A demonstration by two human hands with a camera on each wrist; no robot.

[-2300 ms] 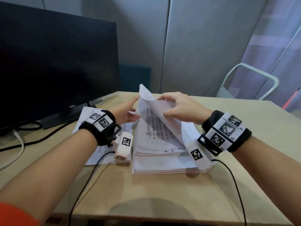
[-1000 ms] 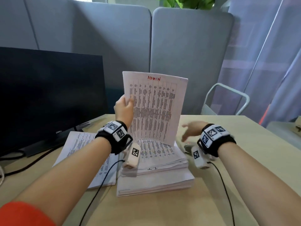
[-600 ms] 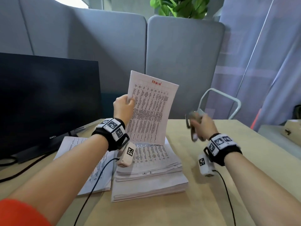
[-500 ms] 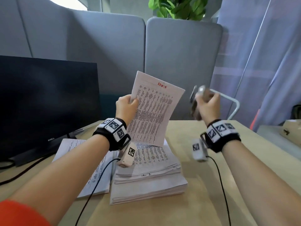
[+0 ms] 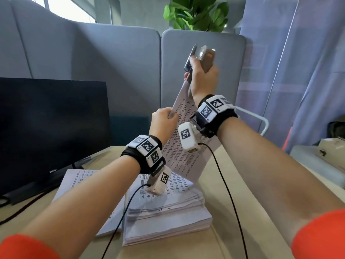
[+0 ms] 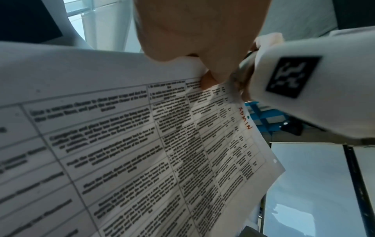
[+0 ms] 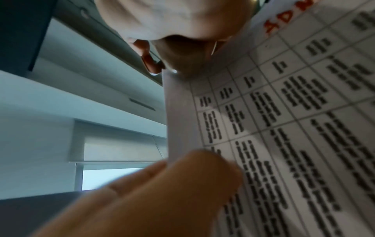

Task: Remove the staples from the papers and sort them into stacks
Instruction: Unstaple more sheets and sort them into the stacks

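Observation:
My left hand (image 5: 168, 117) pinches the left edge of a stapled set of printed sheets (image 5: 183, 156) and holds it up over the table, turned nearly edge-on. The red word ADMIN marks the top of the set (image 6: 142, 144). Above it my right hand (image 5: 198, 70) grips a metal staple remover (image 5: 202, 57) at the set's top corner. The tool's tip is hidden behind the fingers and the sheets (image 7: 284, 128). A thick pile of papers (image 5: 168, 219) lies on the table below my wrists. A thinner stack (image 5: 78, 184) lies to its left.
A black monitor (image 5: 52, 128) stands at the left with cables running over the table (image 5: 220, 184). Grey partition panels (image 5: 119, 71) and a plant (image 5: 196, 14) are behind. A white chair frame (image 5: 261, 124) stands at the right, beside a low beige unit (image 5: 328, 154).
My right hand took the staple remover off the table and raised it to the set's top corner. My left hand turned the held set from face-on to nearly edge-on.

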